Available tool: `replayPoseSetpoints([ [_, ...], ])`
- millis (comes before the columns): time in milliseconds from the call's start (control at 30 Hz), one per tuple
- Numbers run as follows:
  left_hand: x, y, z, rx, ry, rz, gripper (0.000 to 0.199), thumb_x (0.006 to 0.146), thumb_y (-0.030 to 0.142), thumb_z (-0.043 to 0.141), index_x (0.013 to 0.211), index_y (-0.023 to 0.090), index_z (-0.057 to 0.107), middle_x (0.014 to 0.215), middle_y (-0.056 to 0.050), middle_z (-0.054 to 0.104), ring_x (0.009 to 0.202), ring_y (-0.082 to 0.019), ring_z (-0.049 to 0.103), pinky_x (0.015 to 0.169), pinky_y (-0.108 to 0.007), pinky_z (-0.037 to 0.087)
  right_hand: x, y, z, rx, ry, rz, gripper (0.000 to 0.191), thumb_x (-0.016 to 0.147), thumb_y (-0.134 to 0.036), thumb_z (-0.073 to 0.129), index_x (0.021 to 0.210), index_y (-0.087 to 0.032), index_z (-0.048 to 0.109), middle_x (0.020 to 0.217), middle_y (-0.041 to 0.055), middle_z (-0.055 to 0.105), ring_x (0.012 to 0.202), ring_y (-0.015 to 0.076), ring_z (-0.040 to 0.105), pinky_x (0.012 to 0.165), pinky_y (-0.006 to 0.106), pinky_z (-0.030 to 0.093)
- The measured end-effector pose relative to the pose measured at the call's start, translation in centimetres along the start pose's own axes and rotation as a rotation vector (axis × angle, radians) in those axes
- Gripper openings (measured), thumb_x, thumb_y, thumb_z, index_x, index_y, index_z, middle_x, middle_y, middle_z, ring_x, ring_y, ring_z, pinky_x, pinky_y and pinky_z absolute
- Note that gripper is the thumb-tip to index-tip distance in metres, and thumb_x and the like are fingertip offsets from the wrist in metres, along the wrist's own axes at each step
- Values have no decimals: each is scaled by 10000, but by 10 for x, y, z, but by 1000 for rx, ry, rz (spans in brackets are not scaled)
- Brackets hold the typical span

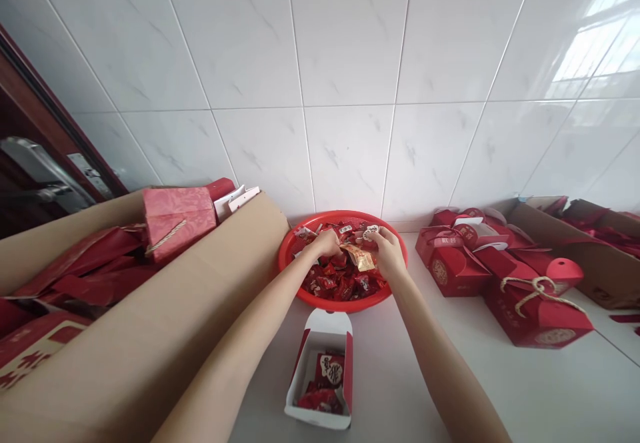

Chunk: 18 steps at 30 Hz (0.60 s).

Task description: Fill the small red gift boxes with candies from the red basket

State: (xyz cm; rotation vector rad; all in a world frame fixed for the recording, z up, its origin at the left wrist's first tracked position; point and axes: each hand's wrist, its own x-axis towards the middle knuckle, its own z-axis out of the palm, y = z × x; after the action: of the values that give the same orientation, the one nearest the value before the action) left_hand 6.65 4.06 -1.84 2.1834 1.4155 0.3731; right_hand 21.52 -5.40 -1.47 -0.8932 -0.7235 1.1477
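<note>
A round red plastic basket (287,256) stands against the tiled wall, filled with red wrapped sweets (345,286). My left hand (329,243) reaches into it, fingers bent among the wrappers beside a gold packet (361,257); its fingertips are hidden. My right hand (389,251) is over the basket's right side, its thumb and fingers closed on a small white-and-red packet (371,231). In front of the basket, an open white-lined red box (320,339) holds several red packets (320,397).
At left, a large cardboard box (220,269) holds red bags and boxes. Several closed red gift boxes (543,309) stand at right, some with rope handles. Behind them is another cardboard box (595,269) with red items.
</note>
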Motion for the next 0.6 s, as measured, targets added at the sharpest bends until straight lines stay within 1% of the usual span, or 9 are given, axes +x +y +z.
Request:
replayPoseSetpoints([
  [67,-4,1,-4,-35,-23,-36,286,503,91,757,427,190,500,446,51,478,494,-139,493,516,-267,394,1,1,0,7,-2,2,146,586,-282,718,682,-224,625,770,44,756,741,220,696,690,346,585],
  [100,-6,2,-6,-51,-23,-54,255,522,86,746,443,189,526,457,51,494,496,-136,494,509,-265,387,1,1,0,4,-9,-1,148,589,-287,722,687,-224,631,776,46,759,745,222,699,692,345,584],
  [167,-10,4,-7,-85,-3,-82,190,543,65,726,497,188,588,508,42,559,525,-141,529,509,-262,395,0,1,0,-8,-26,-12,141,605,-293,719,695,-222,638,787,44,763,747,220,703,692,338,581],
  [233,-14,6,-7,-104,1,-100,166,538,54,732,542,187,632,566,29,623,570,-155,577,516,-259,416,-1,0,0,-25,-40,-17,127,617,-292,709,692,-224,634,782,39,763,738,215,701,684,332,579],
  [367,-22,6,-8,-106,-43,-89,166,521,77,773,587,195,679,624,25,680,624,-171,634,509,-245,440,-3,-2,1,-46,-37,0,127,623,-299,704,694,-231,624,777,38,761,747,227,702,649,331,576],
  [433,-25,6,-10,-93,-43,-79,154,538,92,778,610,195,689,637,19,692,645,-184,654,517,-245,455,-4,-2,1,-54,-39,2,139,628,-306,712,707,-230,626,788,42,763,753,228,706,648,329,576],
  [500,-28,7,-13,-73,5,-74,94,630,121,751,683,185,707,710,-13,726,732,-210,685,586,-260,494,-4,-2,1,-62,-59,4,154,636,-308,726,723,-226,630,800,45,763,753,221,709,660,325,577],
  [533,-30,8,-15,-67,54,-67,62,699,139,720,746,179,719,783,-35,749,805,-223,697,649,-273,517,-5,-1,1,-65,-73,4,161,642,-311,734,726,-224,628,802,46,762,755,217,710,669,322,578],
  [600,-35,14,-17,-92,199,-19,117,827,169,643,902,165,733,955,-74,771,948,-231,698,794,-296,537,-5,-1,1,-74,-96,6,184,647,-316,754,718,-219,615,794,44,755,771,212,712,697,319,580],
])
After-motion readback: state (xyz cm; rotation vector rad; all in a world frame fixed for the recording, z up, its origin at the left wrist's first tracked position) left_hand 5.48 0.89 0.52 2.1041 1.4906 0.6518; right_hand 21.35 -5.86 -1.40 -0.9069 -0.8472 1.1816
